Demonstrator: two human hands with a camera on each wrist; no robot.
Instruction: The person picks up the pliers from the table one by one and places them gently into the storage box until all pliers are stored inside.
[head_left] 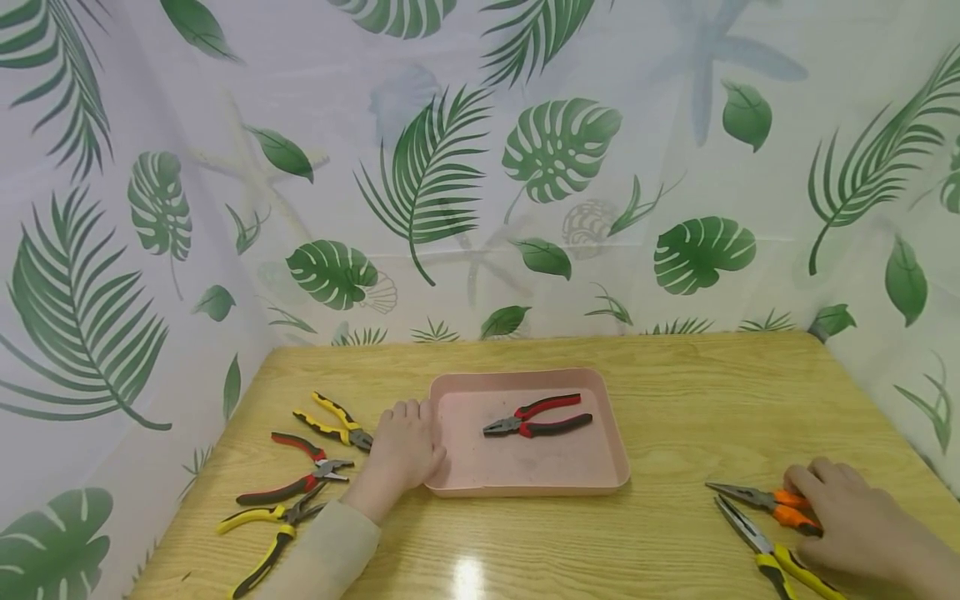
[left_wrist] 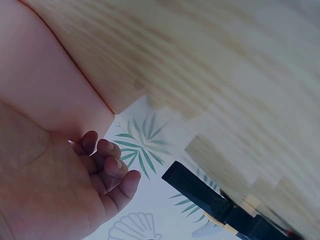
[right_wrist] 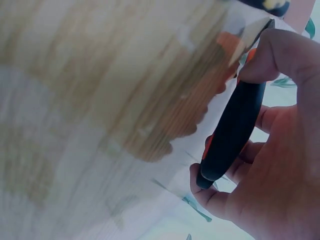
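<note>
My left hand (head_left: 405,446) rests against the left edge of a pink tray (head_left: 525,490), its thumb over the rim. In the left wrist view, my fingers (left_wrist: 117,170) curl loosely beside the tray wall (left_wrist: 55,65). Red-and-black combination pliers (head_left: 536,417) lie inside the tray. At the right, my right hand (head_left: 855,517) grips the orange-and-black handles of long-nose pliers (head_left: 787,500). The right wrist view shows their dark handle (right_wrist: 232,130) between thumb and fingers. Yellow-and-black long-nose pliers (head_left: 757,542) lie just beside them, jaws pointing away.
Left of the tray lie yellow-and-black pliers (head_left: 333,423), red-and-black pliers (head_left: 300,475) and another yellow-and-black pair (head_left: 273,533), partly beside my left forearm. A leaf-patterned cloth (head_left: 450,167) hangs behind and along the sides of the wooden table (head_left: 675,400).
</note>
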